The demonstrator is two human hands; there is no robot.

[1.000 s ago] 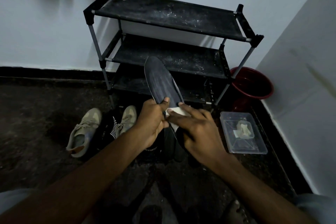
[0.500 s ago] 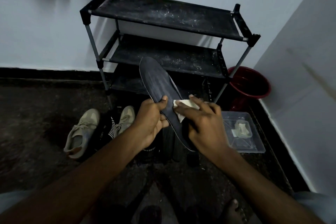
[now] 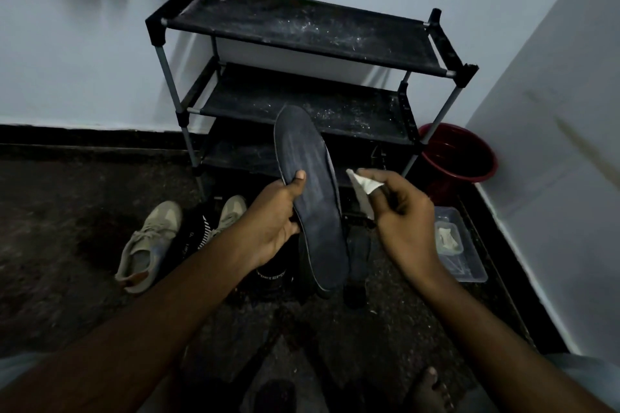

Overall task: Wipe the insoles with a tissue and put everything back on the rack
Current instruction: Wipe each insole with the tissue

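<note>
The left hand (image 3: 273, 218) grips a long dark grey fabric insole (image 3: 310, 191) by its edge, thumb on top, toe end pointing up and away. Just to its right, not touching it, the right hand (image 3: 402, 221) pinches a small folded white tissue (image 3: 364, 182) between curled fingers.

matt dark fabric insole (image 3: 312, 198), dusty cloth shelves on metal-tubed rack (image 3: 302, 33), clear plastic box (image 3: 469, 265).
</note>
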